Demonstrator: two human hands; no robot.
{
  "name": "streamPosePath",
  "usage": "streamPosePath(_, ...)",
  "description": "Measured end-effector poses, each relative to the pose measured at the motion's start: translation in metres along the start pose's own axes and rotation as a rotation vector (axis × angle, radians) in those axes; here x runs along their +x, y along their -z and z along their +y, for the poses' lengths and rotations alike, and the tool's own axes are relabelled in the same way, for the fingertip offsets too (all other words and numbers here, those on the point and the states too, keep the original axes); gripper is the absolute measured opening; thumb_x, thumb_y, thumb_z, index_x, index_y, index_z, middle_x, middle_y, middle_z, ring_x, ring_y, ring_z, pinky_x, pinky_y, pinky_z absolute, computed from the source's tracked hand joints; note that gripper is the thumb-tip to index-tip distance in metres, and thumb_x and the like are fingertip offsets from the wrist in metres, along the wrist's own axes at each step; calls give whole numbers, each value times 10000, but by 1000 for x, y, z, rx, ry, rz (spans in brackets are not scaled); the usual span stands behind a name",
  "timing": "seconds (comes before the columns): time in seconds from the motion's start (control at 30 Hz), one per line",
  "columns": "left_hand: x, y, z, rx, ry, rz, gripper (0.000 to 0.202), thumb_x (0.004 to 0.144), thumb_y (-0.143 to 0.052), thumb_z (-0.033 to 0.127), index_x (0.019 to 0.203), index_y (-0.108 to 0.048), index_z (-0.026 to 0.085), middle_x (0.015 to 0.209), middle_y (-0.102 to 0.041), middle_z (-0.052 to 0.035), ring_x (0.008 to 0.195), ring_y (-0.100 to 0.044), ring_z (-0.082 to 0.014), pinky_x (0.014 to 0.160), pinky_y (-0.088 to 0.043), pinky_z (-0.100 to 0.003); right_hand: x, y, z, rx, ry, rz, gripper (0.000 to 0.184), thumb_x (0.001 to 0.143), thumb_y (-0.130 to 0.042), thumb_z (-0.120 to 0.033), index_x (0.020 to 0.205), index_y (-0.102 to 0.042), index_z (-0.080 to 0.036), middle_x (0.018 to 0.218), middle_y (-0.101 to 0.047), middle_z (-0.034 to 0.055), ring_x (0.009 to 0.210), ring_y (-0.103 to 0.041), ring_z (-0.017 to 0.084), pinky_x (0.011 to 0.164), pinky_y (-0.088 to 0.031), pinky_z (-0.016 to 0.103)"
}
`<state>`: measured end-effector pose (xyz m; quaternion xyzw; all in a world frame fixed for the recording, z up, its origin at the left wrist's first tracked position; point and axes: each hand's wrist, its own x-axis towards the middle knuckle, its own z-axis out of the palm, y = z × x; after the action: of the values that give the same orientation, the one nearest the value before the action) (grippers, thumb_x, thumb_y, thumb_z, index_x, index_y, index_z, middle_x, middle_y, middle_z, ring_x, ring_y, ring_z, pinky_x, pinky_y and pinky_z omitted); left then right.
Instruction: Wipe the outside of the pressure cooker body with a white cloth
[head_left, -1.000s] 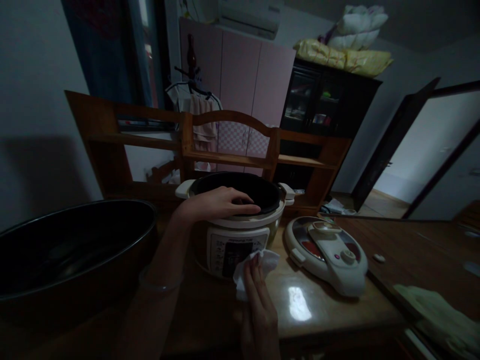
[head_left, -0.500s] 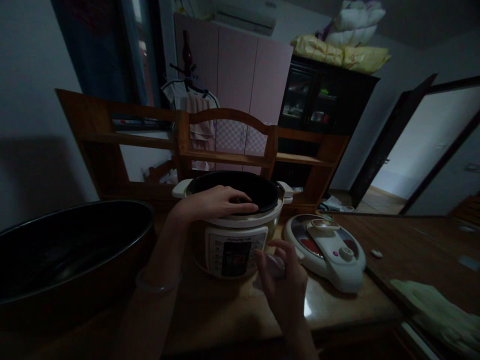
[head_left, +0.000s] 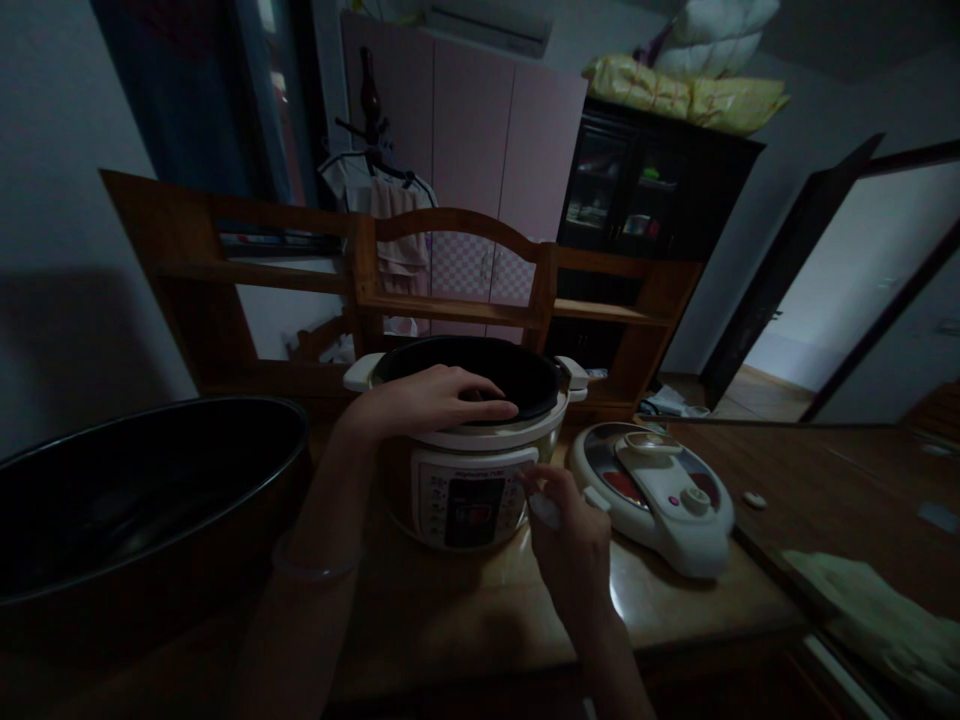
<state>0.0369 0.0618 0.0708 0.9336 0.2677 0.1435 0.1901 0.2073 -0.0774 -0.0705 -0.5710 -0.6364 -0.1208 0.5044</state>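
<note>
A cream electric pressure cooker [head_left: 469,490] stands open on the wooden table, its dark inner pot [head_left: 517,372] showing. My left hand [head_left: 431,400] lies flat over the cooker's near rim, fingers stretched out. My right hand [head_left: 570,545] is closed round a white tissue [head_left: 544,510] and presses it against the cooker's right front side, beside the control panel [head_left: 469,500]. The cooker's white lid [head_left: 652,495] lies flat on the table just to the right of that hand.
A large dark basin [head_left: 142,500] fills the left side. A wooden shelf rack [head_left: 450,300] stands behind the cooker. A pale green cloth [head_left: 877,620] lies at the lower right. A small white object [head_left: 754,500] sits on the darker table. Cupboards and a doorway lie beyond.
My right hand turned from flat on the panel with the tissue spread to bunching it, then moved up and right to the cooker's side. My left hand stayed on the rim.
</note>
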Motion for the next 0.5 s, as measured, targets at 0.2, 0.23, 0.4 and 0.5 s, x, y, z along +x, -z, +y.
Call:
streamPosePath(0.2,0,0,0,10,5,6,638,844,-450,740,1213,-694,281,1228,-709,-16,1075,-645,-226,881,-438,-257,-2,-1,5,7,78,-54,148,952,-509,-160,1083,-571,-190,814,-732,21,669,-714,166,584,-465,225)
streamPosePath(0.23,0,0,-1,12,6,4,639,843,-449,742,1212,-695,282,1230,-708,-16,1081,-643,-227,887,-437,-258,-3,-1,5,4,100,-38,153,948,-506,-153,1083,-569,-189,828,-736,24,670,-716,165,583,-464,225)
streamPosePath(0.4,0,0,-1,18,7,4,637,840,-448,746,1213,-694,292,1236,-705,-9,1095,-640,-224,901,-437,-258,-19,-11,-2,31,172,-52,213,906,-473,-86,1065,-566,-194,821,-734,7,657,-713,150,570,-451,222)
streamPosePath(0.5,0,0,-1,14,1,2,637,844,-443,743,1218,-691,291,1238,-704,-5,1093,-641,-221,894,-439,-253,-36,-21,-9,82,264,-66,280,880,-424,-51,1064,-578,-197,786,-723,-4,642,-705,142,576,-457,223)
